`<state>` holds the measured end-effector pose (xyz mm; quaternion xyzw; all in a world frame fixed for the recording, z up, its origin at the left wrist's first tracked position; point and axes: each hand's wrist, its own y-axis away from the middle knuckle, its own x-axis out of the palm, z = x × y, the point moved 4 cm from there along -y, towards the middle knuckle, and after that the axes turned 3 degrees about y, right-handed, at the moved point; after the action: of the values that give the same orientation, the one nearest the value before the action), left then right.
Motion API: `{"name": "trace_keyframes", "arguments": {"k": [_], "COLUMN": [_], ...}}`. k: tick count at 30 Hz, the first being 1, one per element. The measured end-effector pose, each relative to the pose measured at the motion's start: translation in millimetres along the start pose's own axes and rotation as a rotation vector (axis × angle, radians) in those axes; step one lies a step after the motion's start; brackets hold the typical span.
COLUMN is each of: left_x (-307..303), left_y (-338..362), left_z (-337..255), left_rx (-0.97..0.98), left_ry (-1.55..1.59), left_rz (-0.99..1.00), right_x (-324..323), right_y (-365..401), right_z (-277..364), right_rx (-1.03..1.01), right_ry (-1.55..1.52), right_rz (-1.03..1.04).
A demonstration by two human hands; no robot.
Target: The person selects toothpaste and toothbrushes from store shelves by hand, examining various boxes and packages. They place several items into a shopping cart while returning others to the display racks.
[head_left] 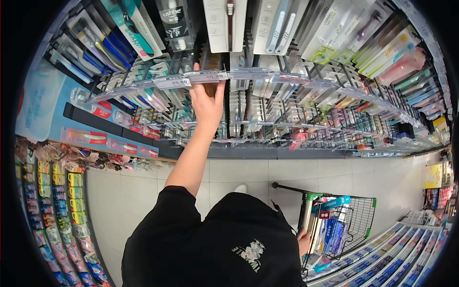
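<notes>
My left hand (207,101) reaches up to the shelf front, its fingers apart around the price strip (210,76) marked 26.80. Behind the strip, next to my fingers, is a brown package (211,89); part of it and my fingertips are hidden, so a hold on it cannot be made out. At the lower right, my right hand (304,243) is at the near end of a shopping cart (373,210), mostly hidden by my black sleeve. Boxes in blue and white (331,232) lie in the cart beside it.
Carded toothbrushes (230,24) hang in rows across the shelf above and below the strip. A rack of colourful packets (76,205) stands at the left. Sloping shelves of boxes (397,253) are at the lower right. Tiled floor (239,172) runs between them.
</notes>
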<state>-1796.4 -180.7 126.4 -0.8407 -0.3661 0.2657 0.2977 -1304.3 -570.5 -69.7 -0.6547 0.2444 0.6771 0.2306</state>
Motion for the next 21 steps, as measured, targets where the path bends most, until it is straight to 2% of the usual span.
{"name": "trace_keyframes", "arguments": {"k": [3,5,6,7,8,9,13,16,19,21], "left_x": [3,3,5,5,9,11,36,59,68,73], "left_y": [12,24,35,47,62,79,165,237,295,334], "left_z": [4,24,32,38,30,15,-39,-59,-120,-149], "left_rx": [0.047,-0.035,0.072,0.158,0.123,0.159,0.254,0.332,0.37,0.508], "left_ry": [-0.122,-0.228,-0.357,-0.341,-0.229,-0.294,0.016,0.303,0.506,0.602], "left_rz": [-0.034,0.043,-0.022,-0.011,0.01,0.088,0.476,0.802,1.19,1.351], "right_x": [2,-11,-13,-16,-26,-25,-26,-26,-30,-28], "right_y": [3,6,9,11,14,15,27,38,47,50], "right_z": [5,17,20,18,22,20,17,12,10,7], "right_rx": [0.012,0.065,0.073,0.101,0.159,0.09,0.048,0.0,-0.016,-0.022], "right_ry": [0.0,-0.045,-0.109,-0.17,-0.201,-0.232,-0.304,-0.297,-0.312,-0.312], "right_rz": [0.014,0.095,0.114,0.125,0.15,0.116,0.013,0.026,0.048,0.065]}}
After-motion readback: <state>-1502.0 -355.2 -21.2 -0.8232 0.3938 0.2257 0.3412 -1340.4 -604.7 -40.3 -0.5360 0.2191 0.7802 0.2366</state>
